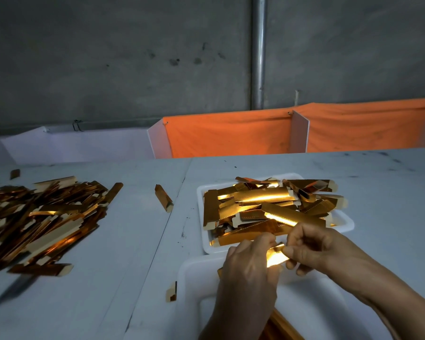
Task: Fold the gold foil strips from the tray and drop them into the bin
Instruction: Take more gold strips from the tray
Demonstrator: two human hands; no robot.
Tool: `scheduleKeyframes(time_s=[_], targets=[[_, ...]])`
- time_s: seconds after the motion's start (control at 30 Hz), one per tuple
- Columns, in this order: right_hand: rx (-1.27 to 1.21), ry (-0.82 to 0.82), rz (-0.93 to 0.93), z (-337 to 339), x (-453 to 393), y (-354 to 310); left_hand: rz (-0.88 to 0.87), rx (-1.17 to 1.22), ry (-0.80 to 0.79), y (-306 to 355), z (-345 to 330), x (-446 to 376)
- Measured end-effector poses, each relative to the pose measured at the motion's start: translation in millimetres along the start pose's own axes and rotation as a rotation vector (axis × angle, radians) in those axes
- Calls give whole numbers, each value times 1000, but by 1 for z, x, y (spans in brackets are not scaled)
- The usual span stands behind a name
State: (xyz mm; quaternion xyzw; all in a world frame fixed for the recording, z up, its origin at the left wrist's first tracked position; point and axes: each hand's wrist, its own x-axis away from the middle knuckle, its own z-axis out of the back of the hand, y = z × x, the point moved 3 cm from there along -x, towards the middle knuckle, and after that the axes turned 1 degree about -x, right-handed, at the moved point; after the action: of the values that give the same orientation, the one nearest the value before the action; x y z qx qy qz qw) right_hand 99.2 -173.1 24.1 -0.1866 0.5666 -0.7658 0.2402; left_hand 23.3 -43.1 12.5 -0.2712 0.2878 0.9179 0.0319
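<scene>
A white tray (pixel 346 223) at centre right is heaped with flat gold foil strips (pixel 263 197). Just in front of it, over a white bin (pixel 194 273), both my hands hold one gold strip (pixel 276 256) that glints between them. My left hand (pixel 248 268) grips its left end with curled fingers. My right hand (pixel 309 246) pinches its right end. Most of the strip is hidden behind my fingers. Gold pieces (pixel 282 322) show deep in the bin under my left wrist.
A big pile of gold strips (pixel 42 217) covers the table's left side. Single strips lie loose at the middle (pixel 163 197) and beside the bin (pixel 171 292). Orange cloth (pixel 231 133) and white panels line the back edge.
</scene>
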Motion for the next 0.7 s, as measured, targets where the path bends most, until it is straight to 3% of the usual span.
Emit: scheduleKeyframes(time_s=[0.33, 0.53, 0.7], targets=[[62, 64, 64, -4, -1, 0, -40, -21, 49, 1, -1, 2], [-5, 90, 39, -5, -3, 4, 32, 20, -6, 0, 0, -1], [16, 63, -2, -3, -4, 6, -84, -118, -55, 3, -1, 0]])
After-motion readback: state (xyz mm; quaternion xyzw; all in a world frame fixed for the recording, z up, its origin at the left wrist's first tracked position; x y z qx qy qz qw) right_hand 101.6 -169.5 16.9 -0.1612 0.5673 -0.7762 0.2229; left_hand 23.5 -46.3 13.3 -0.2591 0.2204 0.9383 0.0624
